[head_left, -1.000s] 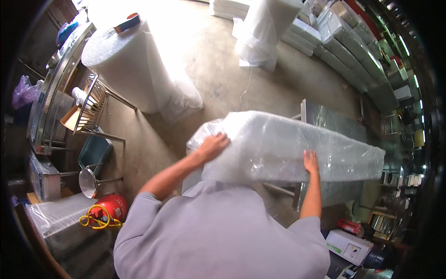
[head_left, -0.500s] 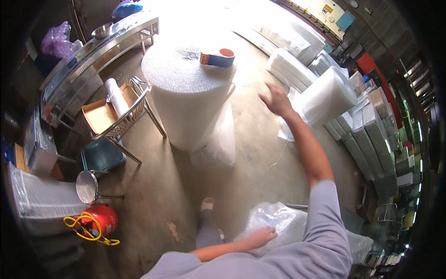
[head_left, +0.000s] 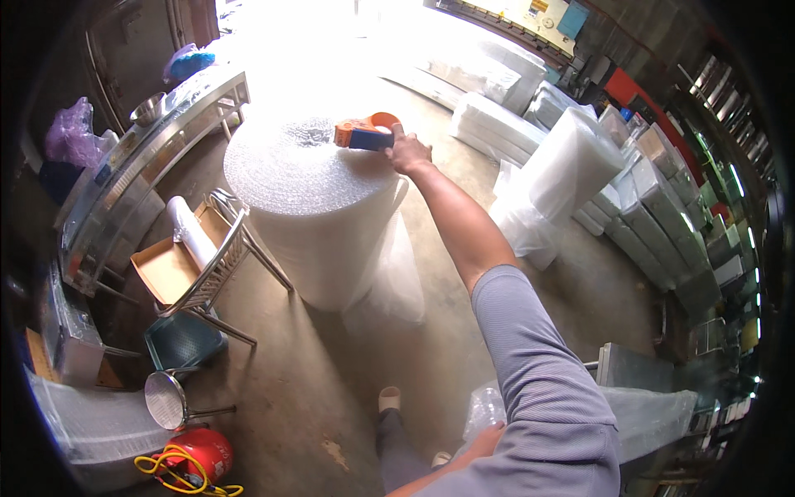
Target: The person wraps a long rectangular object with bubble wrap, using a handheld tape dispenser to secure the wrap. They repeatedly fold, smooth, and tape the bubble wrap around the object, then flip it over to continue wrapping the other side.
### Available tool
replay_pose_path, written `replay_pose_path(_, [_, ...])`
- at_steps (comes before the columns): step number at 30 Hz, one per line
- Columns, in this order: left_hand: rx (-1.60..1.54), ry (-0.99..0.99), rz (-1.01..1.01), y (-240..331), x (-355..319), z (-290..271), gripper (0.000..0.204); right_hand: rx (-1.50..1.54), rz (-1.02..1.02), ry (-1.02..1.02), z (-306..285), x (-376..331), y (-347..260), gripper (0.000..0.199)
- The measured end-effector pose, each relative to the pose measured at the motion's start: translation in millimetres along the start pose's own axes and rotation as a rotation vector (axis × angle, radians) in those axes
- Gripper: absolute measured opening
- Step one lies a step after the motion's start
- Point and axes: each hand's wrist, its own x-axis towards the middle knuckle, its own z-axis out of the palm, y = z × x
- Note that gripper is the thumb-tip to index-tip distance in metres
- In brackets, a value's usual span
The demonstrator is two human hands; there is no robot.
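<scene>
Tape dispenser point(head_left: 356, 136) clamped in right hand point(head_left: 407, 152) — left hand point(head_left: 489, 441) partly behind the sleeve point(head_left: 542, 373), its grip I cannot tell

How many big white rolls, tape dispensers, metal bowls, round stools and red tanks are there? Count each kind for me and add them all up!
Big white rolls: 2
Tape dispenser, in the right hand: 1
Metal bowl: 1
Round stool: 1
Red tank: 1
Total: 6
</scene>
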Motion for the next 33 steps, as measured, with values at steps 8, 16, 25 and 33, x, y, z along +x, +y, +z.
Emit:
replay_pose_path(8, [0.171,-0.197,-0.078,1,-12,7,0.033,0.024,-0.196,0.198,-28,-109,60,0.035])
replay_pose_path(16, [0.325,-0.123,-0.242,37,-15,12,0.010,-0.259,-0.375,0.436,-168,-469,333,0.029])
replay_pose_path(25, [0.733,-0.131,-0.307,97,-11,60,0.021,-0.383,0.993,0.993,-266,-1067,525,0.029])
replay_pose_path(33, [0.921,-0.337,-0.025,168,54,135,0.091,-0.129,1.693,0.743,-53,-1279,588,0.035])
